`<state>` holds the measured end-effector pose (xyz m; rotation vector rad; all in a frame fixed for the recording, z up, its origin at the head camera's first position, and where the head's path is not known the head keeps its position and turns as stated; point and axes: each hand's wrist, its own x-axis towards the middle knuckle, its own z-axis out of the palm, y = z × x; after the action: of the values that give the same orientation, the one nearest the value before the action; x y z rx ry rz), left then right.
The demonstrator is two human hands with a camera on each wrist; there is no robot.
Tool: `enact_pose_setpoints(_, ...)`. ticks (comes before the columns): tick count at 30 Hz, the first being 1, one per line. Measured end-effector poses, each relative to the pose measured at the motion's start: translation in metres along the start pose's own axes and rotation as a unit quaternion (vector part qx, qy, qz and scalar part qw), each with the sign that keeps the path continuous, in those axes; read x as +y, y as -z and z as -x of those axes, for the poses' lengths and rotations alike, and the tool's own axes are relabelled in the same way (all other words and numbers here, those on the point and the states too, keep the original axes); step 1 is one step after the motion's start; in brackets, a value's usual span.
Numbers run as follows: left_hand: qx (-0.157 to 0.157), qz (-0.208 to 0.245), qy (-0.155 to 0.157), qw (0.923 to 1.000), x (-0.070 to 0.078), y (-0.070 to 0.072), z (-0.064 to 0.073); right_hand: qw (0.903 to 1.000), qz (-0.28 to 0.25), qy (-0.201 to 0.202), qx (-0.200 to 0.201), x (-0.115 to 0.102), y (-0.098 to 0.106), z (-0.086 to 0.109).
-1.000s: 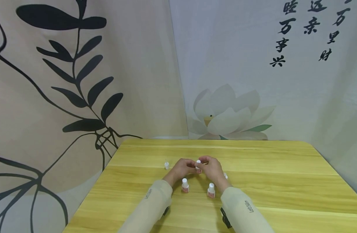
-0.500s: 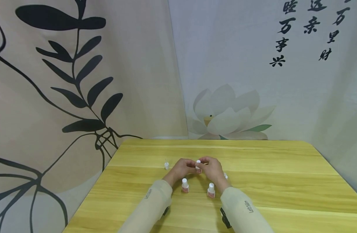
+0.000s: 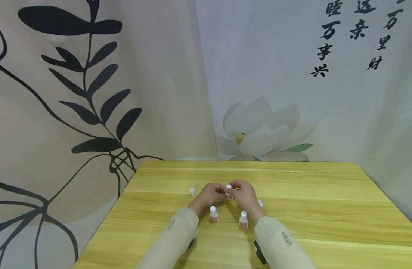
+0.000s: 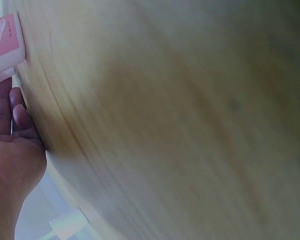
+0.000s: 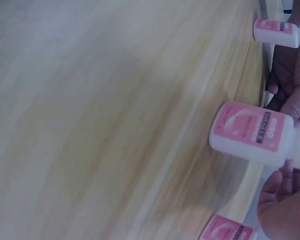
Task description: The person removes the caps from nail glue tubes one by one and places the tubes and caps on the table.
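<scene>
Between the hands is a small white bottle (image 3: 229,196) with a pink label and white top. The left hand (image 3: 210,195) grips its body from the left, the right hand (image 3: 244,195) pinches it near the top from the right. In the left wrist view, the left hand (image 4: 17,155) shows its palm, fingers reaching behind a nearer bottle (image 4: 5,42). Seen from the right wrist, another bottle (image 5: 252,132) stands before the right hand (image 5: 290,207) and hides the held one.
Two matching bottles, one left (image 3: 214,214) and one right (image 3: 244,220), stand nearer the person. A white bottle (image 3: 260,203) is partly hidden by the right wrist. Left of the hands, a small white cap (image 3: 192,191) has a thin stem pointing up. A printed curtain (image 3: 179,93) hangs behind the wooden table (image 3: 313,209).
</scene>
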<state>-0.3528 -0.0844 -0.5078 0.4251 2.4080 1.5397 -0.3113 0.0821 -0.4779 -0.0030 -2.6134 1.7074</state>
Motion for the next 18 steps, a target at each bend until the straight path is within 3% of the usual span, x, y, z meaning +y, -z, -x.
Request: enact_pose_setpoints(18, 0.003, -0.003, -0.001, 1.0000, -0.0018, -0.0008, -0.0003, 0.9998, -0.018, -0.003, 0.003, -0.0009, -0.0014, 0.0014)
